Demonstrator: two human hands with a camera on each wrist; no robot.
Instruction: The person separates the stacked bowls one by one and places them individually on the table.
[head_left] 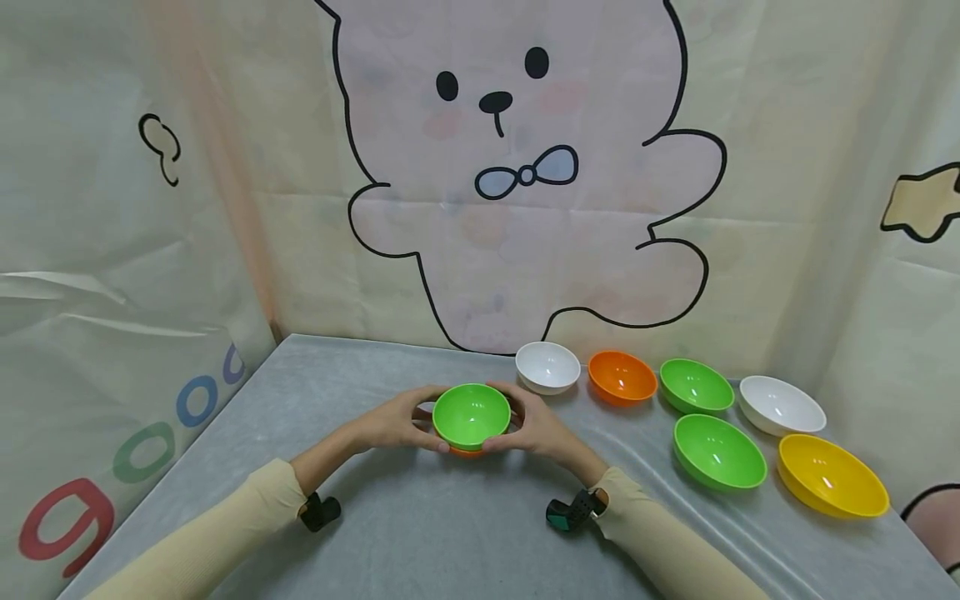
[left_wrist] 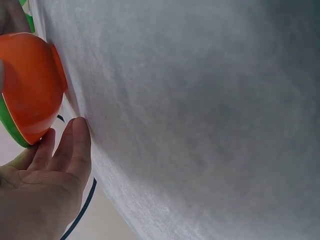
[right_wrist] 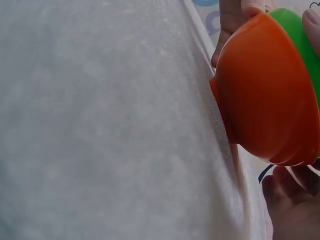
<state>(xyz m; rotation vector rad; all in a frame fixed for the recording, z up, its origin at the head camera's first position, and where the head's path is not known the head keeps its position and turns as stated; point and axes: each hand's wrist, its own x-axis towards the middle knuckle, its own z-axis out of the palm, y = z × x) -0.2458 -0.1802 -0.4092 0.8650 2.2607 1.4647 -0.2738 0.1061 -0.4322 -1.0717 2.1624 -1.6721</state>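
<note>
In the head view, a green bowl (head_left: 471, 416) sits nested in an orange bowl (head_left: 467, 453), whose lower edge peeks out beneath it. My left hand (head_left: 395, 421) holds the pair from the left side, thumb at the front and fingers behind. From the right, my right hand (head_left: 537, 421) grips the same stack in a mirrored way. Both wrist views show the orange bowl (right_wrist: 267, 92) with its foot at the grey cloth, and the green bowl's rim (left_wrist: 11, 125) above it. The fingertips of the left hand (left_wrist: 47, 185) touch near the rims.
To the right stand a small white bowl (head_left: 547, 367), another orange bowl (head_left: 622, 377), two green bowls (head_left: 696, 386), a larger white bowl (head_left: 782, 406) and a yellow bowl (head_left: 832, 477). A grey cloth (head_left: 420, 533) covers the table. A printed curtain (head_left: 765, 125) hangs behind it.
</note>
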